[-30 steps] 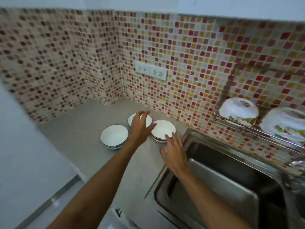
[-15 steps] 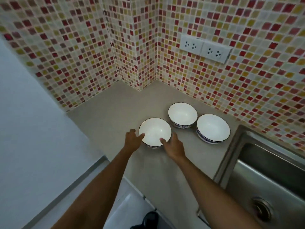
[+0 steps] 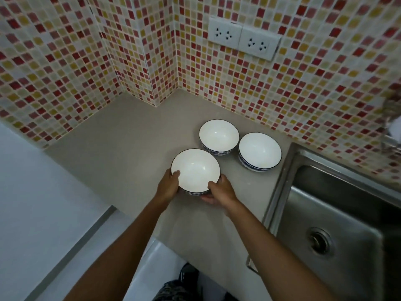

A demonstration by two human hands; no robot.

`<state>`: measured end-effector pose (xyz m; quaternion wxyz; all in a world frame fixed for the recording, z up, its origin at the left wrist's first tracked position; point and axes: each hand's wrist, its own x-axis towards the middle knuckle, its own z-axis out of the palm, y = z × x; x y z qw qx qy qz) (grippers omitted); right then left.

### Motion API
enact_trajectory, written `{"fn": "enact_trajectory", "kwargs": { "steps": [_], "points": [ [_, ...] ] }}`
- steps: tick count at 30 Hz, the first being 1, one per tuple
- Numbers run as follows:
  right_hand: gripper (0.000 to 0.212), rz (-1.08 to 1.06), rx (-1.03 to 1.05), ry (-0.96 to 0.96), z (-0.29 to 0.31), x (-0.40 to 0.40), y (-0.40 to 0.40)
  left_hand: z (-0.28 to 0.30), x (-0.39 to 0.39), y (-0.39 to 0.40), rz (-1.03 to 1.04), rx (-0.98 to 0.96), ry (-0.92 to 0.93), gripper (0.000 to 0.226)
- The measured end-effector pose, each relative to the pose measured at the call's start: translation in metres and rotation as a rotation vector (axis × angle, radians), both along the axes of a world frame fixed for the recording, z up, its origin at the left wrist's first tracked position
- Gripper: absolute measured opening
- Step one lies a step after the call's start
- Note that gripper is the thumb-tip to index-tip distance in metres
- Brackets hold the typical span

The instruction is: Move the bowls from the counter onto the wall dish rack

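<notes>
Both hands clasp the nearest bowl at the counter's near edge.

The left hand [image 3: 168, 187] wraps the near bowl [image 3: 195, 169] on its left side, thumb hooked over the dark rim, while the right hand [image 3: 221, 192] closes on its right side, thumb on the rim and fingers curled beneath (whether the base touches the counter [image 3: 121, 137] cannot be told). Just beyond it, a far bowl [image 3: 219, 136] sits on the counter, and a right bowl [image 3: 259, 151] stands just beside that one, near the steel sink [image 3: 338, 213] at right. All three are upright, white inside with blue-patterned outsides. Mosaic tile [image 3: 86, 51] covers the walls behind, with twin sockets [image 3: 243, 40] above the bowls.
</notes>
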<state>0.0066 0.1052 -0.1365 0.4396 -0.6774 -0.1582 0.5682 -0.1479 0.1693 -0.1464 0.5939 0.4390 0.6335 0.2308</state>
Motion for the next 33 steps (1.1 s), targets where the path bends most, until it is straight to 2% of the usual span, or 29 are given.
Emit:
{"fn": "enact_trajectory", "kwargs": {
  "steps": [3, 9, 13, 15, 17, 20, 22, 26, 30, 33],
  "points": [
    [0.043, -0.008, 0.052, -0.001, 0.015, 0.027, -0.026, 0.032, 0.031, -0.022, 0.002, -0.046, -0.118, 0.050],
    [0.041, -0.108, 0.143, -0.096, 0.067, 0.095, -0.084, 0.094, 0.111, -0.068, -0.157, -0.029, -0.317, 0.057],
    [0.033, -0.129, 0.256, -0.214, 0.120, 0.149, -0.132, 0.137, 0.171, -0.095, -0.184, 0.019, -0.440, 0.048],
    [0.030, -0.071, 0.323, -0.380, 0.148, 0.177, -0.157, 0.158, 0.196, -0.106, -0.192, 0.042, -0.498, 0.043],
    [0.034, -0.047, 0.376, -0.691, 0.174, 0.212, -0.185, 0.178, 0.221, -0.119, -0.217, 0.099, -0.525, 0.040],
    [0.048, -0.199, 0.344, -1.162, 0.197, 0.272, -0.217, 0.206, 0.252, -0.137, -0.269, 0.177, -0.557, 0.039],
    [0.049, -0.273, 0.302, -1.371, 0.201, 0.310, -0.235, 0.222, 0.272, -0.148, -0.340, 0.262, -0.529, 0.043],
    [0.054, -0.210, 0.144, -1.603, 0.189, 0.365, -0.257, 0.249, 0.307, -0.165, -0.397, 0.381, -0.474, 0.032],
    [0.055, -0.124, 0.086, -1.718, 0.163, 0.396, -0.272, 0.264, 0.341, -0.172, -0.490, 0.481, -0.419, 0.054],
    [0.051, -0.107, 0.114, -1.794, 0.148, 0.407, -0.281, 0.272, 0.365, -0.178, -0.529, 0.540, -0.396, 0.061]
  ]
}}
